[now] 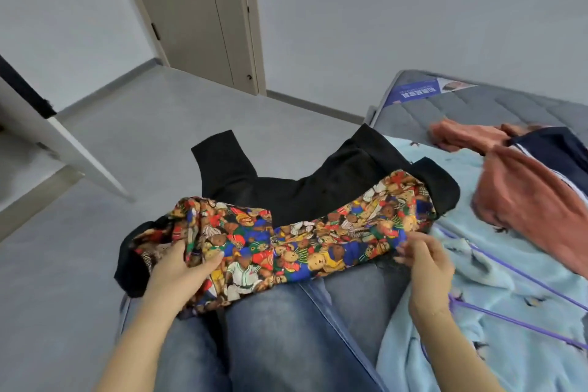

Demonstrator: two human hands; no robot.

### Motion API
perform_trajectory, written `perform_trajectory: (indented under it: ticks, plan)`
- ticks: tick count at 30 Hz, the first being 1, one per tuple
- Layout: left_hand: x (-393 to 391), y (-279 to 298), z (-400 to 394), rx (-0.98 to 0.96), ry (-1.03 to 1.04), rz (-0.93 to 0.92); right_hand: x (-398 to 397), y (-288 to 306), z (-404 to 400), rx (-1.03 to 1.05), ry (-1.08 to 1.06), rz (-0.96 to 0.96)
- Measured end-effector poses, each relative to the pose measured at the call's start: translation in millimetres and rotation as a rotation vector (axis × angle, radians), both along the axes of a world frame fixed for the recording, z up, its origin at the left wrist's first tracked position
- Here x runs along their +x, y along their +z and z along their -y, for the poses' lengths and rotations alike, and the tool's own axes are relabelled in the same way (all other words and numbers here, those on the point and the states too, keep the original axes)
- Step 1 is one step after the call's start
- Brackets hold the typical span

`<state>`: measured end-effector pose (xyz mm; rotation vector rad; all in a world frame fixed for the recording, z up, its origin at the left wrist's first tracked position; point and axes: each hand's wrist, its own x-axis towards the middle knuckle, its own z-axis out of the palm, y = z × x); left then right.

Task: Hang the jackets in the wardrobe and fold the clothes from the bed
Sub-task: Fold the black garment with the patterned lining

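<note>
Mid-fold: black jacket with bear-print lining [286,242] lay across my lap. Left hand [178,270] gripped its lining, right hand [426,261] pinched the hem. Next needs halves brought together.

The bed [496,111] stood at the right, its grey quilted mattress bare toward the far edge, where a blue printed label [423,91] lay near the far corner. A light blue fleece blanket [496,337] covered the near part of the mattress up to the edge beside the grey floor [95,216]. On the blanket, toward the bed's right side, lay a rust-pink garment [534,200], with a dark navy garment [560,149] lying against it at the far right. Purple cords [515,274] ran across the blanket near its middle. One end of a black jacket [442,184] with a teddy-bear lining rested on the blanket at the bed's edge.
</note>
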<state>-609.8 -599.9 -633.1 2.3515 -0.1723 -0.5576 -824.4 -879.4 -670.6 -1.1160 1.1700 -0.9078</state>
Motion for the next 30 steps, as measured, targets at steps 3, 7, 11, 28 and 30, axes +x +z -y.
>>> perform_trajectory:
  ticks: [3, 7, 11, 28, 30]
  plan:
    - [0, -7, -5, 0.068, 0.156, 0.401, -13, -12, 8, 0.091, -0.125, 0.047]
    - [14, -12, -12, 0.163, 0.458, 0.428, 0, -10, 42, 0.261, 0.132, 0.014]
    - [34, -18, -9, 0.397, 0.318, 0.041, 30, -1, 74, 0.43, 0.211, -0.073]
    - [-8, -24, 108, 0.372, -0.615, 0.55, 77, 61, 118, 0.515, 0.111, 0.644]
    - [0, -10, 131, 0.311, -0.538, 0.592, 76, 85, 138, 0.473, 0.126, 0.717]
